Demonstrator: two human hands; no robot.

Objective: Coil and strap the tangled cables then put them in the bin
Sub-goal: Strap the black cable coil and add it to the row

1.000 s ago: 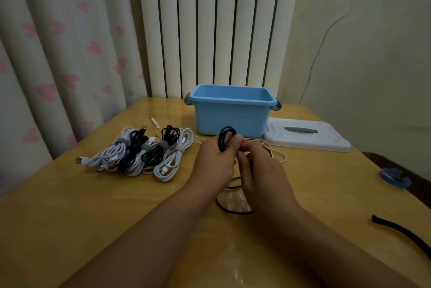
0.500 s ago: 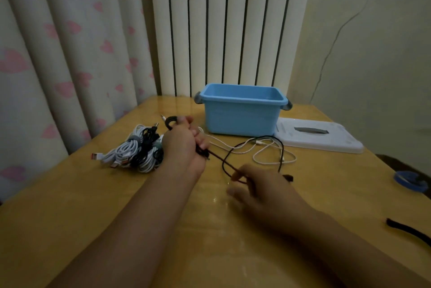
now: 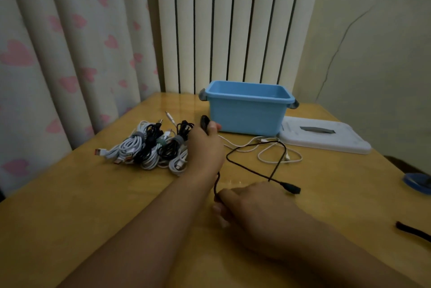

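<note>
The left hand [image 3: 205,145] grips a small started coil of the black cable [image 3: 254,166], a loop of it poking out above the knuckles near the bin's near-left corner. A second ago both hands were pressed together in front of the bin, working that loop; now they have parted, the left staying far and left by the bundles, the right drawn back toward the near edge. That stretches the slack out, so the cable runs from the left fist down along the wrist to the right hand [image 3: 256,208], then arcs over the table [image 3: 93,194] to its plug lying just right of the right hand. My read is that one wrap is done and the next length is being pulled straight for winding.

The right hand lies palm down, fingers curled and pinching the cable at its left edge. The left forearm reaches diagonally across the table.

Further out, the strapped bundles [image 3: 151,148] lie left of the left hand, not yet binned. A loose white cable [image 3: 268,152] sprawls before the blue bin [image 3: 247,113], whose white lid [image 3: 324,136] rests to the right. A black strap [image 3: 412,231] waits near the right edge, a blue tape roll [image 3: 417,181] beyond it.
</note>
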